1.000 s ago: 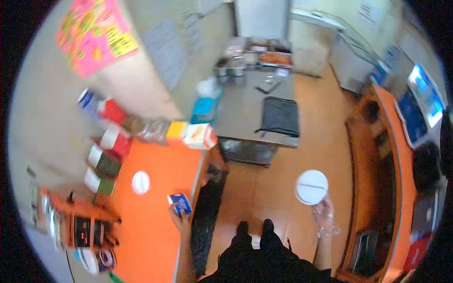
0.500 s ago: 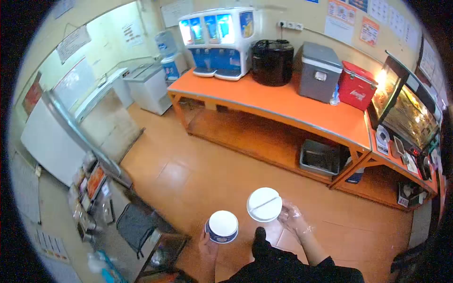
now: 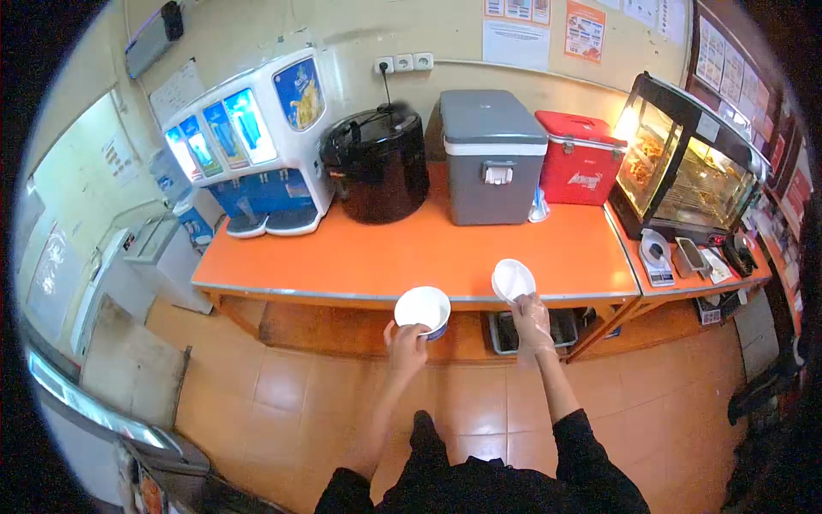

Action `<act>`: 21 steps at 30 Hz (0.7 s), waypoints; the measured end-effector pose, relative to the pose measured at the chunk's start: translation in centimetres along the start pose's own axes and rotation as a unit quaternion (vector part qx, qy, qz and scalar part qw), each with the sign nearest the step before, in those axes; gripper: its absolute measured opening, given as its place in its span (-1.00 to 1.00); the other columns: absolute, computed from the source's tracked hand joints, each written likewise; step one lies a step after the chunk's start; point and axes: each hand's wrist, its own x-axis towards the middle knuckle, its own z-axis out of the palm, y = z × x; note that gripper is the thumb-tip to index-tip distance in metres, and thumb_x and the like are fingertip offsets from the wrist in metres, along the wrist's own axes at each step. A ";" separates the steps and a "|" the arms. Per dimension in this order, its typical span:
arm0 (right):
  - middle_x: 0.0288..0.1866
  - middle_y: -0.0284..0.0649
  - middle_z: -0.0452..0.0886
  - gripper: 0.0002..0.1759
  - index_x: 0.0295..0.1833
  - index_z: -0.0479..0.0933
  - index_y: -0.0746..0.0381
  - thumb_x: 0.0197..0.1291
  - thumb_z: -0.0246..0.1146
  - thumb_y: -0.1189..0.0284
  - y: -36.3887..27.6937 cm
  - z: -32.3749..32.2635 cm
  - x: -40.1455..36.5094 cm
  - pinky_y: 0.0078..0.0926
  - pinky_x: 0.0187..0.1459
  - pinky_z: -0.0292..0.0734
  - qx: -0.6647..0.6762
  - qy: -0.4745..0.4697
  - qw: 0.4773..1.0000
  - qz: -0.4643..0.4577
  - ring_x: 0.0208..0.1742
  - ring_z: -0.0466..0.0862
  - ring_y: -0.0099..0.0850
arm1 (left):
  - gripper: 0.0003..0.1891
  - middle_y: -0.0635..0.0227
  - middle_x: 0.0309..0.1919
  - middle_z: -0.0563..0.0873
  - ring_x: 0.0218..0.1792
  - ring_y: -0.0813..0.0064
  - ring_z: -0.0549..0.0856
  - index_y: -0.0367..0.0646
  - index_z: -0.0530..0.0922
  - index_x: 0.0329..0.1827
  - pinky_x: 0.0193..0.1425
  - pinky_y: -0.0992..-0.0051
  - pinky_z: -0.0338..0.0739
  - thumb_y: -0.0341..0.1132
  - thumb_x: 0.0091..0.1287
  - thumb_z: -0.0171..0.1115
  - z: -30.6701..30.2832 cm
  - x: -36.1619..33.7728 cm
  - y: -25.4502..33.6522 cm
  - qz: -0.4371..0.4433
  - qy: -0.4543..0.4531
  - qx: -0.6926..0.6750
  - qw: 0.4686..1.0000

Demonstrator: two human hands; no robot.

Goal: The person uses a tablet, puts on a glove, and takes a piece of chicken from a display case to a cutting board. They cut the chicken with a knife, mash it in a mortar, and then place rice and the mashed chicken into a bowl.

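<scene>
My left hand (image 3: 406, 349) is closed on the rim of a white paper bowl (image 3: 420, 308) with a blue outside; its white inside faces me. Pinched in my right hand (image 3: 533, 322), which wears a clear plastic glove, is a round white lid (image 3: 513, 280), tilted and apart from the bowl. Both hands are held out in front of the near edge of the orange table (image 3: 385, 261), side by side with a gap between them.
On the table stand a drink dispenser (image 3: 257, 146), a black round pot (image 3: 381, 171), a grey cooler box (image 3: 492, 163) and a red cooler box (image 3: 582, 158). To the right are a lit food warmer (image 3: 689, 167) and a small scale (image 3: 657, 261). A grey bin (image 3: 505, 334) sits on the lower shelf.
My view has turned toward the table and I have come closer to it. The bowl and lid have moved forward, near the table's edge, still held in the same hands.
</scene>
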 end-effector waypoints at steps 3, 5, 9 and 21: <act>-0.04 0.14 0.63 -0.71 -0.20 0.62 0.30 0.23 0.18 0.27 5.5 8.0 7.3 -0.01 -0.03 0.57 -0.087 -0.081 0.976 0.180 -0.04 0.66 0.09 | -0.85 0.31 -0.30 0.75 -0.07 0.31 0.69 -0.04 0.66 -0.22 0.36 0.09 0.15 -0.47 0.17 0.25 5.8 7.6 -5.5 -0.013 -0.039 -0.012 0.999; -0.05 0.11 0.65 -0.70 -0.19 0.60 0.30 0.22 0.17 0.26 9.7 12.5 11.1 0.00 -0.02 0.58 -0.169 -0.146 0.969 0.109 -0.05 0.67 0.07 | -0.85 0.30 -0.32 0.75 -0.08 0.30 0.69 -0.05 0.66 -0.22 0.38 0.07 0.14 -0.46 0.17 0.23 9.5 10.8 -9.3 -0.008 -0.055 -0.003 0.998; 0.05 -0.01 0.60 -0.68 -0.02 0.50 0.23 0.15 0.23 0.31 0.8 11.1 23.2 -0.05 -0.33 0.63 -0.209 0.040 0.969 -0.128 -0.34 0.70 -0.02 | -0.83 0.31 -0.26 0.73 0.05 0.30 0.65 -0.07 0.66 -0.19 0.42 -0.03 0.05 -0.42 0.15 0.23 14.1 14.1 -14.2 -0.002 -0.123 -0.051 0.991; -0.08 -0.36 0.59 -0.62 -0.24 0.69 -0.05 -0.27 0.43 0.10 -12.3 8.2 52.3 -0.31 0.01 0.57 -0.302 -0.253 0.727 -0.562 0.02 0.60 -0.34 | -0.63 0.33 0.08 0.50 0.31 0.28 0.40 0.05 0.55 0.03 0.27 -0.03 0.07 -0.27 0.11 0.31 17.3 32.5 -6.0 -0.004 -0.015 -0.095 0.995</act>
